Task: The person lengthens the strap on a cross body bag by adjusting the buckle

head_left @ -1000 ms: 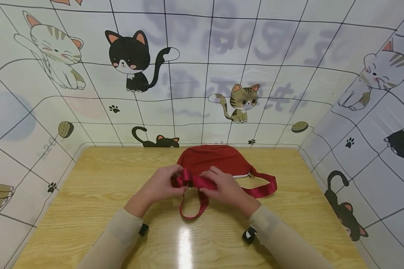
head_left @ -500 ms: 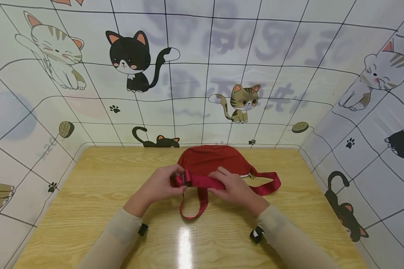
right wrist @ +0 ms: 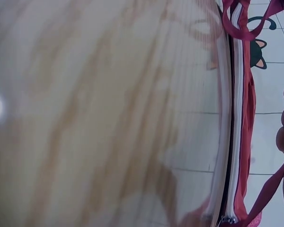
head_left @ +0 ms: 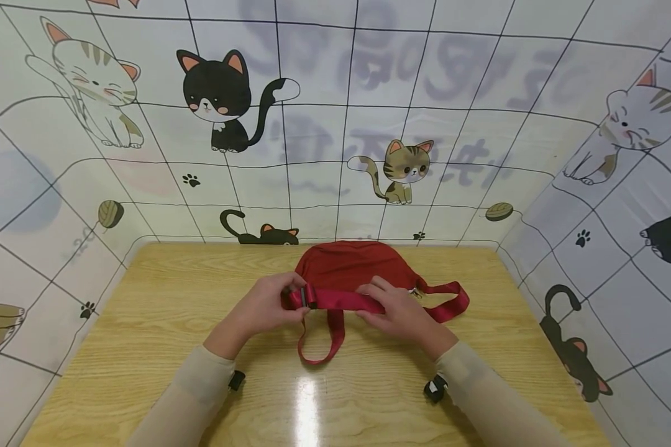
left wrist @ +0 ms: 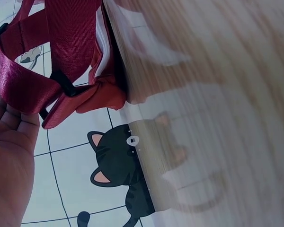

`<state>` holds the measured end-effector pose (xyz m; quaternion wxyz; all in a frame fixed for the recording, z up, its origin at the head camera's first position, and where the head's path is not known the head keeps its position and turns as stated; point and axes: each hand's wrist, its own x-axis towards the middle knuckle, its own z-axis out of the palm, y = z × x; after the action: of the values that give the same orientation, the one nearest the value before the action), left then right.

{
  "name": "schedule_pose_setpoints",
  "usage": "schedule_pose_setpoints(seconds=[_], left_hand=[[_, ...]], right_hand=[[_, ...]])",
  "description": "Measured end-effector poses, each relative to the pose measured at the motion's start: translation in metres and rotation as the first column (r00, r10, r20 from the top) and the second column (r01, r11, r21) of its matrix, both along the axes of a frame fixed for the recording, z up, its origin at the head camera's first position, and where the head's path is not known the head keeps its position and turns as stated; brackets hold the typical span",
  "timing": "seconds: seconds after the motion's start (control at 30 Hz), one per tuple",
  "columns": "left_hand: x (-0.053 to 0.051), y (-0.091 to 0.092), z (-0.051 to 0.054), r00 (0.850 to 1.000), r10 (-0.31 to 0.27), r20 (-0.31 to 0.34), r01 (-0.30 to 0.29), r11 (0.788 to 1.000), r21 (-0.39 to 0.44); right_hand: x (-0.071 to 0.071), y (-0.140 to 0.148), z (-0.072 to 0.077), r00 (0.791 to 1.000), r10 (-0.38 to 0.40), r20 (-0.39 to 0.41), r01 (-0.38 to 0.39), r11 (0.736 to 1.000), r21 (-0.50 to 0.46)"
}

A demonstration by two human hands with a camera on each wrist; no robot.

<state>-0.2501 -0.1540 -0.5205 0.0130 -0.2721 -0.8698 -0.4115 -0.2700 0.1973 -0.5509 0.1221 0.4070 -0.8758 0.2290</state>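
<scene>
A red waist bag (head_left: pixel 358 264) lies at the back of the table, in front of the wall. My left hand (head_left: pixel 265 309) pinches its crimson strap (head_left: pixel 346 300) by a dark strap slider (head_left: pixel 307 296). Farther right, my right hand (head_left: pixel 399 308) holds the same strap, which runs nearly straight between both hands. One strap loop hangs below the left hand, and another curves out at the bag's right side. In the left wrist view the slider (left wrist: pixel 62 81) shows beside the folded strap. The right wrist view shows the bag's white zipper (right wrist: pixel 236 118) and fingertips at the edge.
The wooden table (head_left: pixel 173 285) is shiny and reflects a bright light near its front. A white grid-patterned sheet (head_left: pixel 324 124) with cartoon cats rises at the back and both sides. Small black wrist cameras hang under both sleeves.
My right hand has slid to the right along the strap, so a longer stretch shows between the hands. The right strap loop has shifted slightly right. My left hand has barely moved.
</scene>
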Motion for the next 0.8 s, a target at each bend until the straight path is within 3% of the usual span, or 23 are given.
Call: schedule_pose_setpoints(seconds=[0.2,0.4,0.8], left_hand=[[0.000,-0.003,-0.001,1.000,0.012,0.002,-0.012,1.000,-0.008],[-0.002,-0.008,-0.002,0.999,0.046,0.021,-0.046,0.999,0.004],[-0.001,-0.006,0.000,1.000,0.001,-0.004,-0.001,1.000,0.021]], right_hand=[[0.000,0.011,0.000,1.000,0.009,0.006,-0.009,1.000,-0.005],[-0.001,0.025,-0.002,0.999,-0.040,-0.006,0.040,0.999,0.028],[-0.001,0.030,-0.001,0.997,-0.065,0.041,0.061,0.994,0.086]])
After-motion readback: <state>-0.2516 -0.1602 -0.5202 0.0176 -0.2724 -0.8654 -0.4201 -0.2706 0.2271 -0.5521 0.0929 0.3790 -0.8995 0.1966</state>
